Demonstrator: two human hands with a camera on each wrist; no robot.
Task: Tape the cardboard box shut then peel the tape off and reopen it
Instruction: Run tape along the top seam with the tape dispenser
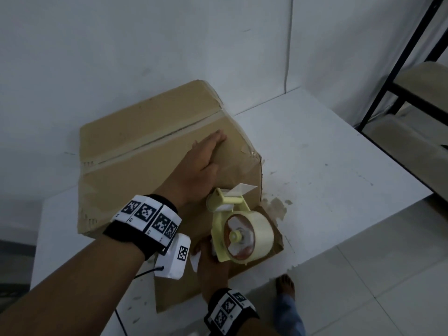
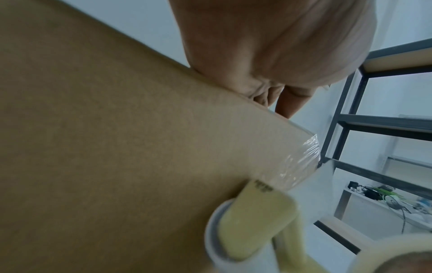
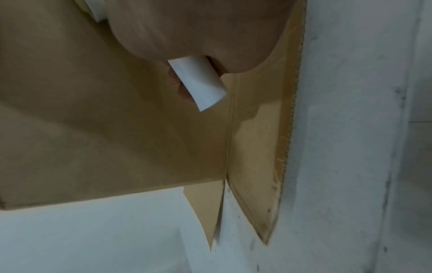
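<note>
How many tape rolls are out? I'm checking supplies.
1: a clear tape roll mounted on the yellow tape dispenser against the cardboard box; others may be hidden.

Dispenser handle (image 3: 198, 83) mostly hidden (right hand (image 1: 211, 265) wraps it).

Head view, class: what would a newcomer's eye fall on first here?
The yellow tape dispenser with its clear roll, gripped by the right hand at the near side of the cardboard box. Next, the left hand lying flat on the box top, beside its taped seam.
</note>
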